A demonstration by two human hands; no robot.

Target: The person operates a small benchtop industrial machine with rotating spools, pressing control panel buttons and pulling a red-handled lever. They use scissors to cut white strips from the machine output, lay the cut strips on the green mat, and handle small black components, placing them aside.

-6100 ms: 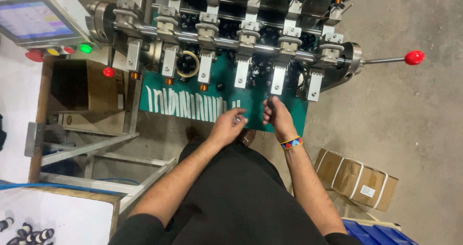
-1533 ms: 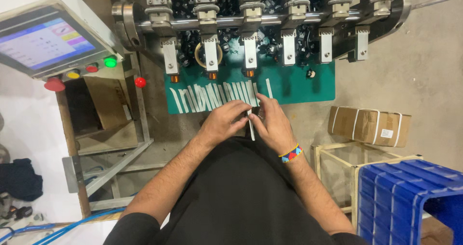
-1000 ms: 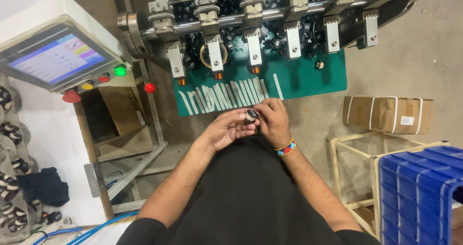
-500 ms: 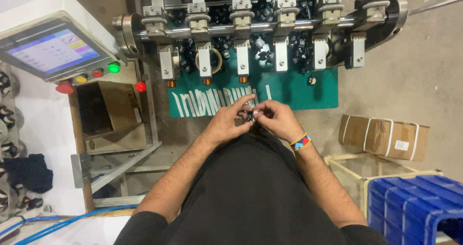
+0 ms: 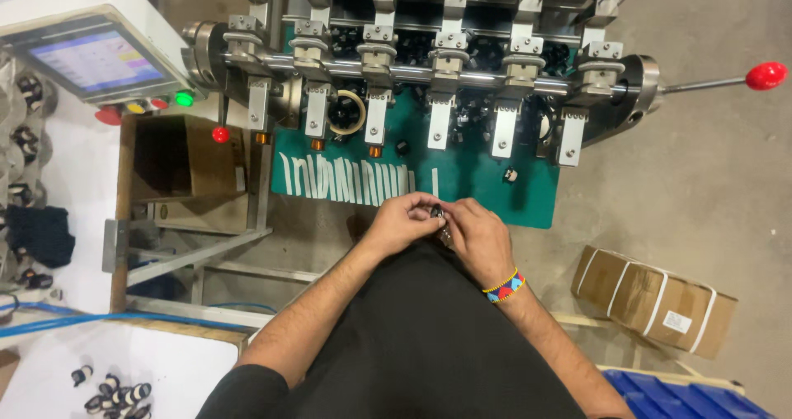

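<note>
A small dark part [image 5: 437,214] sits pinched between both hands, just in front of the near edge of the green mat [image 5: 487,195] and above the person's dark shirt. It is black with a glint of metal; its exact shape is too small to tell. The left hand [image 5: 402,221] curls its fingers [image 5: 419,207] around the part from the left, and the right hand [image 5: 477,236], with a beaded band of many colours [image 5: 504,285] at the wrist, closes on it from the right, so both are clenched on the same piece and touch each other.

On the mat lies a row of thin white strips [image 5: 345,179], side by side and slightly slanted, with one more strip standing apart to the right. A few small black pieces dot the bare green surface. Above the mat a steel machine [image 5: 437,64] carries a row of boxy metal clamps on a polished shaft, with a long lever ending in a red ball knob [image 5: 765,75].

To the left, an open cardboard box [image 5: 169,157] shows a dark inside; what it holds cannot be seen. A strapped, closed carton [image 5: 652,297] lies on the concrete floor at right, beside the rim of a blue plastic crate [image 5: 685,390]. A tilted touch screen [image 5: 97,58] has coloured round buttons below it. Small black-and-white spools [image 5: 111,388] cluster on a white table at lower left.
</note>
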